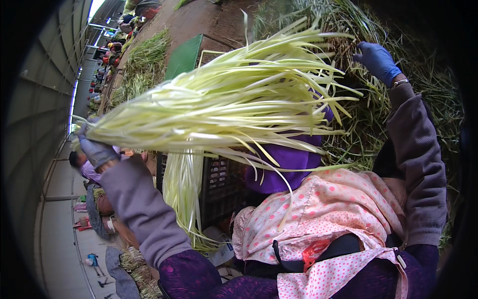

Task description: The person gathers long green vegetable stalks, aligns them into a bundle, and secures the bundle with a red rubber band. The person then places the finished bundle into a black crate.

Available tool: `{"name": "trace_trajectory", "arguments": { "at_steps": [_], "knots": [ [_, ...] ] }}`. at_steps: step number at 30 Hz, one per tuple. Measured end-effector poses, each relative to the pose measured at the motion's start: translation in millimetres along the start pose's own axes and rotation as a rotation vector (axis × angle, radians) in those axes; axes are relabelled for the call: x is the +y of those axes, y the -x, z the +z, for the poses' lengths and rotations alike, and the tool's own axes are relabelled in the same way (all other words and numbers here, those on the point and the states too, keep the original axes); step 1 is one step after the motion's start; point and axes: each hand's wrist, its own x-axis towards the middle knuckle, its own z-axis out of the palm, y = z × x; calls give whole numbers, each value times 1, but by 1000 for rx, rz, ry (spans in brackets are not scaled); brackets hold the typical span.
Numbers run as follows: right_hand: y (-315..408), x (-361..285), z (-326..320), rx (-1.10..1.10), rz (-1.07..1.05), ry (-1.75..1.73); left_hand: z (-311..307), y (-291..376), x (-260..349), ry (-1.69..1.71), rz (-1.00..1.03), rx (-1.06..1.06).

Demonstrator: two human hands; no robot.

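Note:
My left hand (98, 149), in a bluish glove, grips one end of a large bundle of pale yellow-green leaf stalks (216, 108), which look like blanched chives. From that hand the bundle fans out to the right across the view, its loose ends spreading and a few blades drooping. My right hand (378, 63), in a blue glove, is apart from the bundle at the upper right. Its thumb and fingers are spread, near a heap of green and dry leaf litter (384, 108). Under the bundle, a second bunch of pale stalks (183, 187) hangs by a black plastic crate (220, 187).
A green panel (183, 56) stands behind the bundle. Purple cloth (280, 160) and a pink spotted apron (336, 198) cover my lap. At left, a person in a light purple top (91, 170) is nearby. More cut greens (145, 59) lie on the earthen floor (209, 18).

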Motion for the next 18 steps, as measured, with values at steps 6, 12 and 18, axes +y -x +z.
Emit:
{"name": "trace_trajectory", "arguments": {
  "at_steps": [6,12,18],
  "knots": [
    [2,15,-28,186,-124,-45,140,-11,110,244,244,-643],
    [41,7,-129,663,-72,-46,315,47,82,173,569,-621],
    [82,-54,-240,758,-495,151,384,125,-55,380,118,-776]
  ]
}}
